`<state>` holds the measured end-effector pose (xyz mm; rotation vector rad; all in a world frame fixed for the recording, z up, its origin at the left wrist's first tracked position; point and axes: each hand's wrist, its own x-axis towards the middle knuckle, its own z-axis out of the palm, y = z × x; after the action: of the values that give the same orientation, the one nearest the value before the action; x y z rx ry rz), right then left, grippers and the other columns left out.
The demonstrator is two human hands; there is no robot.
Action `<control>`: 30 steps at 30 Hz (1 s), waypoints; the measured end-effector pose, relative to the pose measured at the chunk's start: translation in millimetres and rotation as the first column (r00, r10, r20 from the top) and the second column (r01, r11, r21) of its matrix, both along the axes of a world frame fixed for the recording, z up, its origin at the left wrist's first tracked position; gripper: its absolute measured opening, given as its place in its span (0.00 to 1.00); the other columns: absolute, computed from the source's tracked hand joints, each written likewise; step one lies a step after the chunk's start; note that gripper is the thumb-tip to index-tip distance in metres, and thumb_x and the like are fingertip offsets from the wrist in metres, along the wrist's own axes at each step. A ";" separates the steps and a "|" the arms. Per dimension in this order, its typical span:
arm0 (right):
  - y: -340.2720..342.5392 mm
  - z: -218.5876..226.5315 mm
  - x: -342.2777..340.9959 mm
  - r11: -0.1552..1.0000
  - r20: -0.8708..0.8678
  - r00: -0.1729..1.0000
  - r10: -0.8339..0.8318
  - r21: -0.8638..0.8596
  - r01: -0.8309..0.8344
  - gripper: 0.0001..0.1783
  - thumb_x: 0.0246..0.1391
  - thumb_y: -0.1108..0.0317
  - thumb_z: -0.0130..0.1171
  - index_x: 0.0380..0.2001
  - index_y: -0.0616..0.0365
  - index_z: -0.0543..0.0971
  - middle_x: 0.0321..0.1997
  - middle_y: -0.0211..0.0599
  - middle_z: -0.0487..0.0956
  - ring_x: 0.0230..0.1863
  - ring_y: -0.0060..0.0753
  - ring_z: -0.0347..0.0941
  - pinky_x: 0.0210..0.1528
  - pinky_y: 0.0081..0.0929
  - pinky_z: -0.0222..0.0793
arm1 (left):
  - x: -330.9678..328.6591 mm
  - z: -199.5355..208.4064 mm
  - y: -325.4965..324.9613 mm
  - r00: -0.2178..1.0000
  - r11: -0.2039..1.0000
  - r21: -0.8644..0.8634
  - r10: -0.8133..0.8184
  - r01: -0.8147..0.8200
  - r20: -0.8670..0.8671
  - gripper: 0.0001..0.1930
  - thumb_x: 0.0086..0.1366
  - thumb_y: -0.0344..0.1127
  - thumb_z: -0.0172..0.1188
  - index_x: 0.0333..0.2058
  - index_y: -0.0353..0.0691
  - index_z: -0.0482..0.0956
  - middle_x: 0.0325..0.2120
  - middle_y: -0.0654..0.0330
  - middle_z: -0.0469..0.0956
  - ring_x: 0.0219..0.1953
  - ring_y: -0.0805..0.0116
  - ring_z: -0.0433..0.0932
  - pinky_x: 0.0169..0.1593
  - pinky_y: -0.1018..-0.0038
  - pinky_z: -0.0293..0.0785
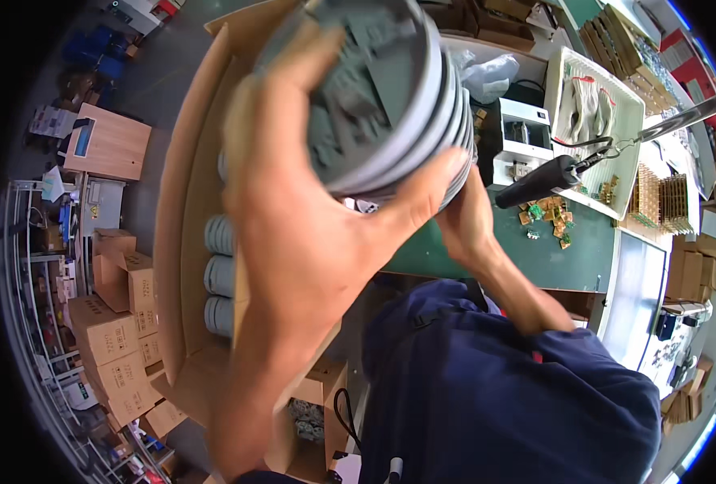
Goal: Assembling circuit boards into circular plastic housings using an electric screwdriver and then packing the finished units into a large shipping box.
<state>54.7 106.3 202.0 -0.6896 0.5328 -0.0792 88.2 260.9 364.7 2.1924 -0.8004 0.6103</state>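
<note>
A stack of grey round discs (pixel 390 89) is sitting high in the head view, clamped between two bare hands above an open cardboard box (pixel 188 185). The left hand (pixel 293 202) is lying over the stack's near face, fingers spread wide across the top disc and thumb hooking under the lower rim. The right hand (pixel 464 211) is pressing against the stack's far underside (its fingers are hidden behind the discs, so how far they are opened cannot be told).

More grey discs (pixel 219 274) are standing on edge in a row inside the box, just left of the left forearm, which is blocking much of the box's interior. Beyond the stack, a green-topped workbench (pixel 535 258) is carrying a white tray (pixel 616 97), a black-handled tool (pixel 539 181) and a scatter of small green and brown parts (pixel 547 219). A small white machine (pixel 523 137) is standing near the tray. Smaller cardboard cartons (pixel 116 323) are piling up on the floor at left. The person's dark blue clothing (pixel 495 395) is filling the lower right.
</note>
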 end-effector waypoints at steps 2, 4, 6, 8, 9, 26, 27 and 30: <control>-20.3 -49.3 -7.6 0.997 -0.075 0.995 -0.059 0.037 0.062 0.30 0.70 0.46 0.47 0.66 0.53 0.69 0.65 0.30 0.74 0.65 0.29 0.69 0.66 0.30 0.65 | 0.0 -48.3 -29.6 0.997 0.998 -0.056 -0.023 0.019 -0.068 0.42 0.51 0.41 0.79 0.62 0.31 0.69 0.58 0.46 0.74 0.57 0.56 0.77 0.60 0.63 0.74; -29.0 -90.3 -16.7 0.994 -0.047 0.996 -0.082 0.074 0.085 0.30 0.70 0.46 0.47 0.66 0.53 0.68 0.65 0.30 0.74 0.66 0.30 0.69 0.67 0.31 0.64 | -7.8 -79.6 -45.4 0.997 1.000 -0.007 -0.009 0.008 -0.082 0.43 0.50 0.41 0.79 0.62 0.32 0.69 0.62 0.44 0.70 0.62 0.49 0.72 0.64 0.59 0.70; -30.2 -137.3 -22.0 0.988 -0.053 0.993 -0.104 0.112 0.110 0.30 0.71 0.46 0.45 0.67 0.52 0.67 0.66 0.32 0.73 0.66 0.32 0.69 0.68 0.35 0.63 | -18.4 -110.3 -60.2 0.980 0.997 -0.071 -0.031 0.017 -0.197 0.44 0.50 0.41 0.79 0.62 0.33 0.68 0.65 0.44 0.67 0.65 0.44 0.66 0.66 0.55 0.65; -26.3 -165.2 -27.0 0.978 -0.102 0.986 -0.135 0.147 0.149 0.29 0.71 0.47 0.44 0.67 0.52 0.68 0.65 0.34 0.74 0.65 0.33 0.70 0.68 0.37 0.63 | -23.9 -132.4 -64.7 0.989 0.998 0.062 0.033 -0.025 -0.145 0.44 0.50 0.41 0.79 0.63 0.34 0.68 0.65 0.44 0.67 0.65 0.43 0.66 0.66 0.54 0.65; -28.3 -179.4 -27.2 0.976 -0.101 0.988 -0.114 0.172 0.130 0.29 0.71 0.48 0.43 0.66 0.52 0.68 0.65 0.34 0.74 0.65 0.34 0.70 0.68 0.37 0.63 | -24.6 -145.8 -64.8 0.992 0.998 0.057 0.034 -0.027 -0.123 0.45 0.49 0.42 0.80 0.63 0.34 0.67 0.65 0.45 0.67 0.66 0.43 0.65 0.67 0.53 0.64; -35.8 -209.3 -33.4 0.815 -0.234 0.925 -0.298 -0.567 0.119 0.23 0.71 0.64 0.47 0.63 0.66 0.69 0.63 0.46 0.73 0.65 0.37 0.68 0.68 0.32 0.60 | -10.3 -206.0 -59.4 0.976 0.992 0.004 0.122 -0.123 -0.181 0.43 0.47 0.45 0.80 0.60 0.35 0.70 0.64 0.45 0.66 0.65 0.44 0.64 0.66 0.52 0.62; -34.8 -194.7 -46.9 0.805 -0.253 0.917 -0.308 -0.583 0.110 0.24 0.71 0.63 0.48 0.64 0.65 0.68 0.65 0.47 0.72 0.67 0.38 0.66 0.69 0.33 0.60 | -7.9 -204.7 -56.9 0.975 0.993 0.005 0.119 -0.120 -0.187 0.43 0.47 0.45 0.80 0.59 0.35 0.71 0.64 0.44 0.66 0.65 0.44 0.64 0.66 0.52 0.62; -36.3 -128.1 -72.4 0.539 -0.037 0.997 -0.072 -0.842 0.007 0.25 0.70 0.64 0.48 0.65 0.64 0.66 0.67 0.48 0.69 0.69 0.44 0.64 0.72 0.38 0.56 | -6.9 -200.7 -48.3 0.941 0.994 -0.072 0.056 -0.085 -0.335 0.43 0.47 0.46 0.81 0.59 0.37 0.70 0.68 0.42 0.57 0.70 0.40 0.56 0.68 0.50 0.60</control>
<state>-17.8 70.0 73.9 -1.6583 0.5636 -0.3824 81.2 212.7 164.0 2.1728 -0.5100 0.2883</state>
